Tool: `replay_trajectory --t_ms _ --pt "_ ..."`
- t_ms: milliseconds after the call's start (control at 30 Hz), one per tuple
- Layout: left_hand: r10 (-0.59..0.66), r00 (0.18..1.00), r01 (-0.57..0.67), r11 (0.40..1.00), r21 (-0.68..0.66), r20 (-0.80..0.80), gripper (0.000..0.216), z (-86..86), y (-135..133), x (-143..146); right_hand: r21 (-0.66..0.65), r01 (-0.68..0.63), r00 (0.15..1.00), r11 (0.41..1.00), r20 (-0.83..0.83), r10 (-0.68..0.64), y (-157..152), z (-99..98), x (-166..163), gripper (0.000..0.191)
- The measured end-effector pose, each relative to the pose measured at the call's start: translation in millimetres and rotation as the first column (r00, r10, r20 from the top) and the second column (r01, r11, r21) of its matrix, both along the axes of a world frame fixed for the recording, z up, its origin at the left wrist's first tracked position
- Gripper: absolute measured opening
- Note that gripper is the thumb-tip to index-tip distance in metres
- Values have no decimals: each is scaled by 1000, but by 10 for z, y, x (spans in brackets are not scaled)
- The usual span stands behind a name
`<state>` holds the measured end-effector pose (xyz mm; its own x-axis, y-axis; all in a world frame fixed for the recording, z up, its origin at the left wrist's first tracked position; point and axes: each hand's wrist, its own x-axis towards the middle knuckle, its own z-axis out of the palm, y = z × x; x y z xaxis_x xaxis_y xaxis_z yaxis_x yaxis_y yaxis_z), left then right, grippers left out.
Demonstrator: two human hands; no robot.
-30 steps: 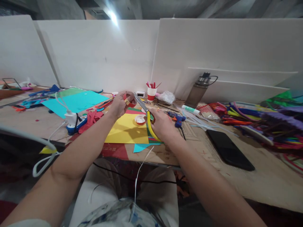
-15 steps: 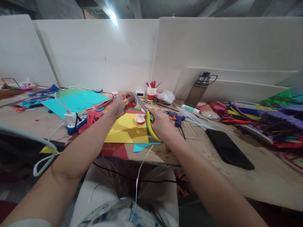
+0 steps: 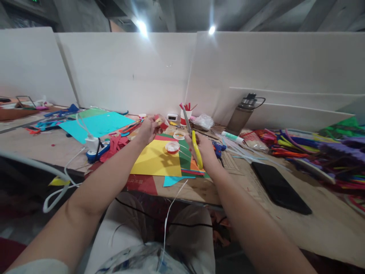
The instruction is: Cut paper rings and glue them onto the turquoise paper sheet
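Note:
My left hand [image 3: 147, 130] is closed around a small red and cream piece [image 3: 163, 122], which looks like part of a cut paper cup. My right hand [image 3: 205, 148] grips scissors [image 3: 195, 146] by their yellow handles, blades pointing up and away; they are apart from the red piece. Below and between the hands, a shallow red-rimmed cup base [image 3: 172, 147] sits on a yellow sheet [image 3: 154, 161]. A small white disc-shaped piece [image 3: 179, 135] lies just behind it. Green and orange sheets show partly under my right hand.
A phone [image 3: 281, 188], a bottle [image 3: 242, 114] and a glue stick [image 3: 232, 137] are to the right. A blue glue gun [image 3: 219, 148] lies behind my right hand. A red and white cup [image 3: 185, 117] stands at the back. A power strip [image 3: 98, 151] sits left, beside a turquoise sheet [image 3: 95, 125].
The scissors have come away from the red piece and now point more upright, with my right hand shifted right. My left hand has turned the piece. The view has tilted up slightly.

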<state>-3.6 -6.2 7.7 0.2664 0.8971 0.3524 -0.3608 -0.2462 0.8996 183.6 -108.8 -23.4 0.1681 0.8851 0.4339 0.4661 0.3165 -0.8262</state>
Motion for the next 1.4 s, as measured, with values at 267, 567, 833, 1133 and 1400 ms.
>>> replay_trajectory --t_ms 267,567,833,1133,1400 --pt "237 970 -233 970 66 -48 25 -96 37 24 -169 -269 797 948 -592 120 1 87 18 40" --pt "420 804 -336 905 262 -420 28 -238 225 -116 -231 -201 860 952 -506 59 65 34 59 41" --pt "396 436 63 882 466 -808 39 -262 335 -327 -256 -152 892 955 -451 21 73 41 81 31" --pt "94 214 266 952 150 -972 19 -63 302 -473 -216 -165 888 962 -457 50 54 50 124 34" --pt "230 552 69 945 318 -802 4 -196 339 -351 -264 -138 890 955 -457 2 -112 220 3 32"
